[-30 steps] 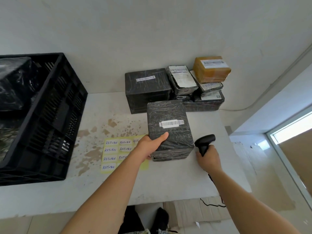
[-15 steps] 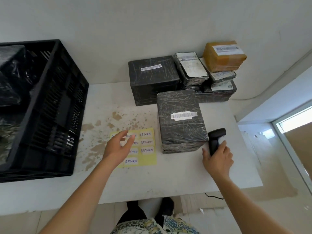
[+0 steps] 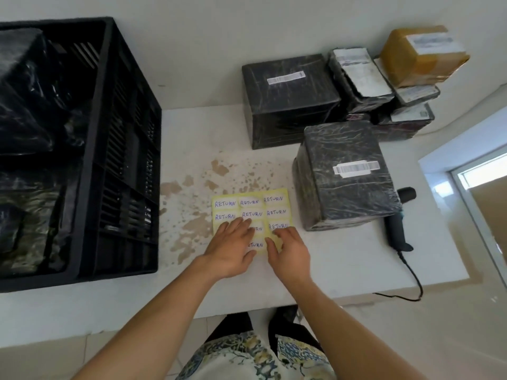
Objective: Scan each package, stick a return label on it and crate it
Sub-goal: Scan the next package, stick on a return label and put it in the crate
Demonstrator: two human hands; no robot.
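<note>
Both hands are down on the yellow label sheet (image 3: 251, 212), which lies flat on the white surface (image 3: 343, 259) near the middle. The left hand (image 3: 230, 246) lies with straight fingers pressing on the sheet's near left part. The right hand (image 3: 288, 249) has its fingers curled at the sheet's near right corner; whether they already pinch a label there cannot be told. The labels that show read "RETURN" in blue handwriting.

Just right of the sheet stands a black-wrapped package (image 3: 345, 176) with a white barcode sticker (image 3: 355, 168) on top. The black scanner (image 3: 397, 220) lies on the surface just right of that package, its cable (image 3: 411, 275) trailing over the near edge.

At the far side, against the wall, sits a larger black package (image 3: 290, 97), and right of it a stack of smaller parcels (image 3: 384, 89) topped by a brown box (image 3: 419, 54).

A black plastic crate (image 3: 120, 149) fills the left side of the surface, with dark wrapped packages (image 3: 24, 86) already inside. Brown stains (image 3: 192, 226) mark the surface between crate and sheet.
</note>
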